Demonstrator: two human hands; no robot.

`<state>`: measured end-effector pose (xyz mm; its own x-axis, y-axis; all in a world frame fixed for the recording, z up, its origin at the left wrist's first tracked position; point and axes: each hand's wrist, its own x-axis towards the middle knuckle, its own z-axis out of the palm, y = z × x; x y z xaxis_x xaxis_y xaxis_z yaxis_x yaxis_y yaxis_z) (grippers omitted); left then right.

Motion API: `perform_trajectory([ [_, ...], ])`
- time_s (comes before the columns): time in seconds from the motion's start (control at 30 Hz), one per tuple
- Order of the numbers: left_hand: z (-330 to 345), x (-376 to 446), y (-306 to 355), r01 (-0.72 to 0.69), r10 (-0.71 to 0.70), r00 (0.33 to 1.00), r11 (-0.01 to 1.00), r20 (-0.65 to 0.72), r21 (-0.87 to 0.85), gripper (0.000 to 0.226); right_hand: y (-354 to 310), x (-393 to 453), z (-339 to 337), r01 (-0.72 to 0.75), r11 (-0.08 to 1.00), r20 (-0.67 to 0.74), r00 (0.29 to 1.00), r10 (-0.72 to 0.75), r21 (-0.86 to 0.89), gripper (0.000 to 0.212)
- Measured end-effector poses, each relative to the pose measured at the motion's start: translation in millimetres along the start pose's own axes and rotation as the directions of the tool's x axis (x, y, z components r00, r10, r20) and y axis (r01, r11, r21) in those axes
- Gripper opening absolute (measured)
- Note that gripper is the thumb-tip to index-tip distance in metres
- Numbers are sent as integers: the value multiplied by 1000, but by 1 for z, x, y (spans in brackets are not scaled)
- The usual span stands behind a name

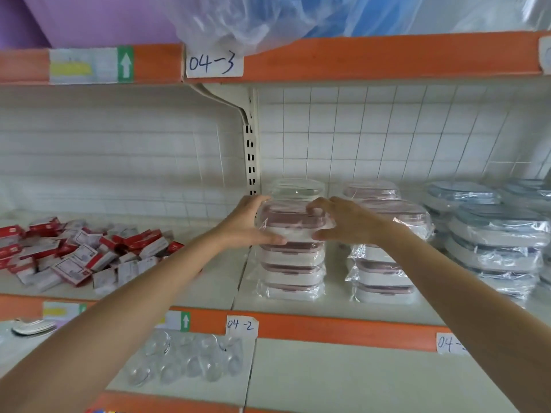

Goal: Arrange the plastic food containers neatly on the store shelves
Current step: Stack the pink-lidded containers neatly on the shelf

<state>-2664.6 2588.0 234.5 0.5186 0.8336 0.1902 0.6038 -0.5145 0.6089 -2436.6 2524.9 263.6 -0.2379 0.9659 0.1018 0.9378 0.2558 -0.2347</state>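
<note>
Both hands hold the top container (pixel 290 220) of a stack of pink-lidded containers (pixel 292 269) that stands near the left end of the right-hand bay of the shelf (pixel 328 305), just right of the slotted upright (pixel 250 162). The left hand (pixel 249 223) clasps the container's left end, fingers (pixel 262 201) curled over the top edge and thumb along the front; the right hand (pixel 343 222) grips the right end the same way, fingers arched over the lid. Holding both short ends likely lets the person square the wrapped box over those beneath, since the slick plastic film would slide under a one-sided push. A clear container (pixel 295 189) sits behind the stack, against the tiled back wall. Just to the right, with a narrow gap between, stands a second pink stack (pixel 384 272), its upper box leaning askew, so it probably needs straightening too. Farther right are blue-lidded stacks (pixel 495 239), close to one another. Bare shelf lies between the stacks and the orange front edge (pixel 328 324), so a stack could be drawn forward. The height above is open up to the next shelf (pixel 357 58). In the left bay, a heap of red and white small boxes (pixel 74 254) lies well apart.
</note>
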Motion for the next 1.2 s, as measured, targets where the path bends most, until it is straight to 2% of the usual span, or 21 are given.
perform_trajectory([
  [0.1, 2, -9, -17, 36, -35, 999, 993, 13, -110, 100, -9, 0, 5, -12, 1000, -93, 996, 12, 1, 51],
  [0.17, 5, -10, -21, 38, -40, 999, 986, -10, -161, 97, -14, -2, 9, -28, 1000, -103, 994, 28, 5, 50],
  [0.23, 9, -9, -22, 40, -50, 998, 981, -47, -192, 96, -15, -4, 15, -65, 998, -82, 995, 65, 2, 55],
  [0.37, 19, -10, -25, 10, -27, 996, 982, -89, -190, 90, -20, -8, 32, -158, 987, -51, 986, 160, 38, 86],
  [0.57, 27, -8, -27, -25, -9, 984, 982, -179, -188, 80, -30, -8, 48, -222, 967, -185, 952, 243, 127, 78],
  [0.7, 30, -10, -33, -54, 19, 989, 970, -146, -239, 85, -31, -9, 51, -237, 963, -205, 944, 259, 127, 82],
  [0.83, 41, -21, -44, 23, -35, 999, 946, -32, -323, 111, -36, -19, 63, -285, 910, -261, 894, 365, 300, 106],
  [0.93, 56, -27, -53, 49, -57, 998, 939, -14, -340, 100, -39, -28, 82, -360, 855, -259, 845, 469, 373, 87],
  [1.03, 62, -25, -55, 77, -91, 995, 941, -29, -328, 86, -43, -31, 100, -497, 795, -139, 811, 568, 347, 67],
  [1.13, 60, -20, -52, 43, -62, 997, 952, -54, -303, 83, -45, -30, 108, -533, 756, -176, 760, 625, 381, 45],
  [1.2, 58, -17, -52, 22, -37, 998, 956, -46, -293, 81, -48, -29, 110, -544, 747, -221, 731, 645, 383, 43],
])
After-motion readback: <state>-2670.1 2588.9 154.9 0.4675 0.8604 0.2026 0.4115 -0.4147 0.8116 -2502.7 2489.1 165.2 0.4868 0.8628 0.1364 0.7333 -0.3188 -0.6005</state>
